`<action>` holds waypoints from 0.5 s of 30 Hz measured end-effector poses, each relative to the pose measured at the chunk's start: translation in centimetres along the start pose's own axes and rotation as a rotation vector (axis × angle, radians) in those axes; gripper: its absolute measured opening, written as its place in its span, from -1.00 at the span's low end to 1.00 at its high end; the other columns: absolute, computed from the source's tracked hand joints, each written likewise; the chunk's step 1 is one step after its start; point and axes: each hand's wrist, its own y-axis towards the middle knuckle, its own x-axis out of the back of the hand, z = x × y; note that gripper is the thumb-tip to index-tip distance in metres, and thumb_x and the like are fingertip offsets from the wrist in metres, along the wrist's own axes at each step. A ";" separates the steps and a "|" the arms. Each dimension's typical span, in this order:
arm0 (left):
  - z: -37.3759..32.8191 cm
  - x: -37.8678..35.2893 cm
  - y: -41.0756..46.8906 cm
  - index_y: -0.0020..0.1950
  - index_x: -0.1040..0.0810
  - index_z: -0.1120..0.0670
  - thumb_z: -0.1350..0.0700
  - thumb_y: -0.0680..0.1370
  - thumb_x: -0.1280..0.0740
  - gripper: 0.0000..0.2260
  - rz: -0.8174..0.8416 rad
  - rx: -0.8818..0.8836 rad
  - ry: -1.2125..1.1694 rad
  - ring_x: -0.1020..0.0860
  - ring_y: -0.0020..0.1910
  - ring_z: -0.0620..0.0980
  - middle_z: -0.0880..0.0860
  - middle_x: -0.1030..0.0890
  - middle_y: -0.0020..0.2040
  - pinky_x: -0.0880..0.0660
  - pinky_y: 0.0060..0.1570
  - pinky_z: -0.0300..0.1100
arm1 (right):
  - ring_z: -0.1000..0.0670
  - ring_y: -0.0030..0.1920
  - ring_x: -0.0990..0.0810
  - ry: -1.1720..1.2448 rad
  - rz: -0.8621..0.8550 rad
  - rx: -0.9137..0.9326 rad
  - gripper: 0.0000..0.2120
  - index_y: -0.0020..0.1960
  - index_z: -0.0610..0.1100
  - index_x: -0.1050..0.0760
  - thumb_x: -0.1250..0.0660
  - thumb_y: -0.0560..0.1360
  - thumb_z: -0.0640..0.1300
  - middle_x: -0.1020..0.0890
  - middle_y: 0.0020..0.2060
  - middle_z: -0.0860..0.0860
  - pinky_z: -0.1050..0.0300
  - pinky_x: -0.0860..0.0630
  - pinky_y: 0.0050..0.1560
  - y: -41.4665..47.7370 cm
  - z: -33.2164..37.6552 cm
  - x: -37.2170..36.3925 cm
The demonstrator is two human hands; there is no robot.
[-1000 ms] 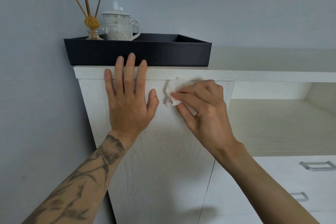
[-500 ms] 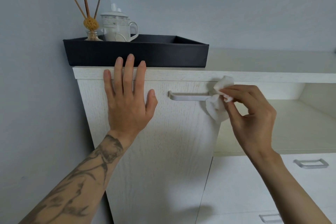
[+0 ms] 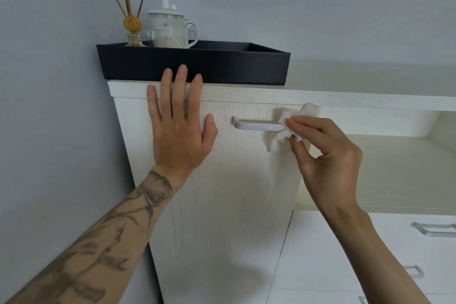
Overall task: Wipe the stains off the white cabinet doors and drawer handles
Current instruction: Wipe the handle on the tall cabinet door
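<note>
Pinching a crumpled white tissue (image 3: 293,121) against the right end of the silver door handle (image 3: 257,126), the right hand (image 3: 325,155) has its thumb and first fingers closed on the wad, so it's clearly gripping it. That handle sits near the top of the tall white cabinet door (image 3: 222,205), right under the cabinet top edge (image 3: 246,94). The left hand (image 3: 179,131) is flat on the door, fingers spread wide and holding nothing, fingertips reaching up over the top edge, looks like it's just bracing.

Going outward: a black tray (image 3: 197,66) sits on the cabinet right above the left fingertips, with a white lidded mug (image 3: 172,29) and a reed diffuser (image 3: 133,24) in it. To the right there's an open shelf, and lower down more drawer handles (image 3: 434,229) that probably haven't been done yet.

Stuff that could go wrong imo: the tissue's a loose wad held by only a few fingers, so dragging it along the bar could tear it or pull it out of the pinch. Rubbing just the front of the bar would leave the underside dirty. And if the left hand slides up, it could nudge the tray and rattle the mug and diffuser
</note>
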 end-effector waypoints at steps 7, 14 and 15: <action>-0.5 1.5 0.1 0.66 -0.20 0.16 -0.03 0.72 -0.08 -0.46 0.101 0.034 -0.008 -0.13 0.66 0.30 0.25 -0.21 0.66 0.01 0.65 0.25 | -0.10 0.19 -0.66 0.009 0.034 0.048 -0.75 0.23 -0.24 -0.71 -0.47 0.56 -0.34 -0.71 0.16 -0.13 0.27 -0.55 0.31 -1.2 3.0 -2.3; -0.4 7.9 1.8 0.71 -0.12 0.12 0.01 0.74 -0.12 -0.45 0.511 0.055 -0.102 -0.01 0.70 0.16 0.16 -0.08 0.71 -0.02 0.66 0.20 | 0.13 0.04 -0.61 0.173 0.304 -0.233 -0.76 0.15 -0.15 -0.72 -0.56 0.49 -0.27 -0.67 0.07 -0.01 0.43 -0.55 0.14 3.8 6.8 -0.4; -0.5 9.1 2.4 0.72 -0.12 0.11 0.00 0.74 -0.08 -0.46 0.585 0.065 -0.118 -0.01 0.71 0.13 0.15 -0.08 0.71 -0.04 0.66 0.19 | 0.15 -0.01 -0.62 0.193 0.362 -0.285 -0.76 0.14 -0.14 -0.72 -0.57 0.48 -0.27 -0.68 0.04 0.03 0.46 -0.54 0.11 5.0 7.3 0.1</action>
